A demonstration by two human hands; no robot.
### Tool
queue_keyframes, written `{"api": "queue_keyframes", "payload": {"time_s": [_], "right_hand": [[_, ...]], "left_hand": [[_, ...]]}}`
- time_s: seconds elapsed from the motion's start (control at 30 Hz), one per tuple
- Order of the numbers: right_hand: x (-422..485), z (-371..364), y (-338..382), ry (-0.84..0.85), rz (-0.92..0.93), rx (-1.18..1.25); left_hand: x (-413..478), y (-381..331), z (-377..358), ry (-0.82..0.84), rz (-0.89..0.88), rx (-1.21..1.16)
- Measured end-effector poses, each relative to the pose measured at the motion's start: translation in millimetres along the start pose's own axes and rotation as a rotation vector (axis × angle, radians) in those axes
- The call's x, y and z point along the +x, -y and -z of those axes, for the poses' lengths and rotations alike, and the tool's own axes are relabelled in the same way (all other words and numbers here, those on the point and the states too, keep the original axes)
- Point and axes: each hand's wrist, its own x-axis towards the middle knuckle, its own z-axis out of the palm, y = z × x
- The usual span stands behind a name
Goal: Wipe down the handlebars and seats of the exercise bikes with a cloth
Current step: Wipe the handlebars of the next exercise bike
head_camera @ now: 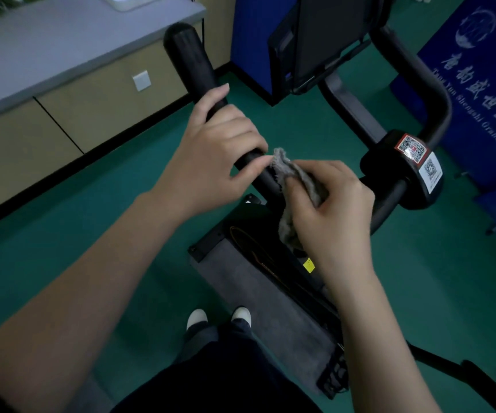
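One bike is all we have in view, and we are partway along its left handlebar. Our left hand wraps its fingers round the bar to steady it. Our right hand pinches the grey cloth, bunched against the bar just right of the left hand and near the stickered centre clamp. We judge the work to be early. The right handlebar, curving off at the far right, shows no sign either way, the seat is out of sight, and any other bikes are yet to do.
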Motion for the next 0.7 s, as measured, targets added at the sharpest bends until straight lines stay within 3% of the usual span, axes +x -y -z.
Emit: {"api": "queue_keyframes", "payload": {"time_s": [0.13, 0.23, 0.47, 0.7], "right_hand": [[2.3, 18.6, -12.1, 0.120, -0.013, -0.052], [11.0, 29.5, -20.5, 0.218, -0.098, 0.023], [42.6, 14.3, -18.4, 0.433, -0.083, 0.097], [33.5, 37.9, -36.0, 0.525, -0.109, 0.011]], "left_hand": [[-1.2, -0.1, -0.6, 0.005, 0.013, -0.018], [-0.7, -0.5, -1.2, 0.013, 0.018, -0.022], [-1.3, -0.7, -1.4, 0.015, 0.030, -0.046], [-1.1, -2.8, -2.8, 0.008, 0.048, -0.040]]}}
